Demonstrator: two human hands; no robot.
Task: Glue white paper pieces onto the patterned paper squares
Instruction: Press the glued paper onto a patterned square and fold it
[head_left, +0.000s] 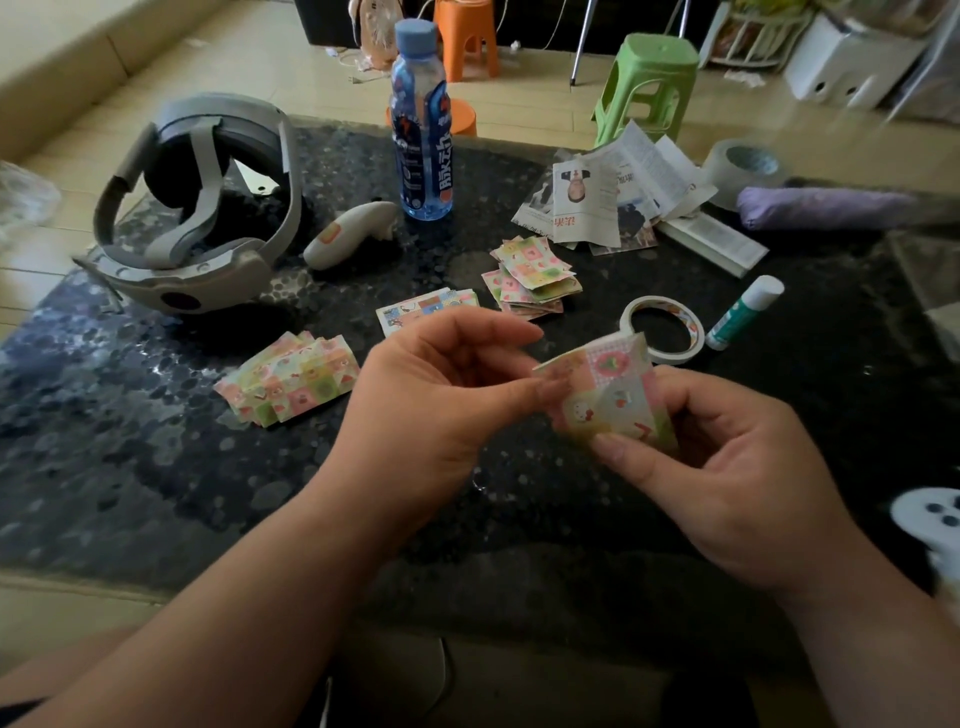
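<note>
Above the table (156, 441), left grip (441, 395) and right grip (727, 467) pinch patterned square (608, 395).

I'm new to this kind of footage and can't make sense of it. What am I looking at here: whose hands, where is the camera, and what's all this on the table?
There is no machine here. A person works with bare hands, and the single picture comes from a wide-angle camera worn on their head, looking down. The right hand pinches a small pastel patterned paper square. The fingertips of the left hand touch its left corner. On the dark speckled tabletop lie piles of similar patterned squares, a green-and-white glue stick, a white ring of tape, newspaper cuttings, a blue plastic water bottle and a grey headset.
</note>
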